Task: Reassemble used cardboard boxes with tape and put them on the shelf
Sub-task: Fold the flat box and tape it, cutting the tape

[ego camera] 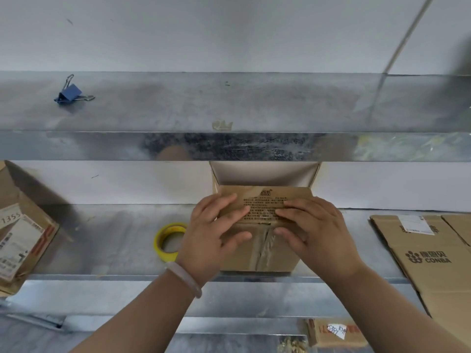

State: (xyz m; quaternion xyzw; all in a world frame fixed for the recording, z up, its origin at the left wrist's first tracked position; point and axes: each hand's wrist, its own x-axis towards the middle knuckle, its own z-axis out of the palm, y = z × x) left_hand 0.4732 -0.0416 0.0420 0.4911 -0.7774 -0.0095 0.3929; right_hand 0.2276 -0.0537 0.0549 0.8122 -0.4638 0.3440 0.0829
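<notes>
Fingers (229, 215) of both hands lie nearly straight and spread, flat on the printed flap (265, 197) of the box (239, 258); neither hand curls round anything. From where I sit, the left hand (211, 235) covers the flap's left half and the right hand (313, 230) its right half, thumbs lower down on the near face.

The box stands on the middle metal shelf (114, 238), near its front edge, with the yellow tape roll (168, 240) just beside it on the left, partly behind the left wrist.

To do this fold well, I judge I should keep even pressure on both halves so the flap creases straight. Then I would free the left hand for the tape while the right holds the flap down.

It is brown and worn. A torn strip of old tape (265, 248) runs down the near face, and black print covers the pressed flap. The far flap (265, 171) stands upright, pale on its inner side, reaching up to the edge of the shelf above, so the top is not yet closed or sealed
</notes>
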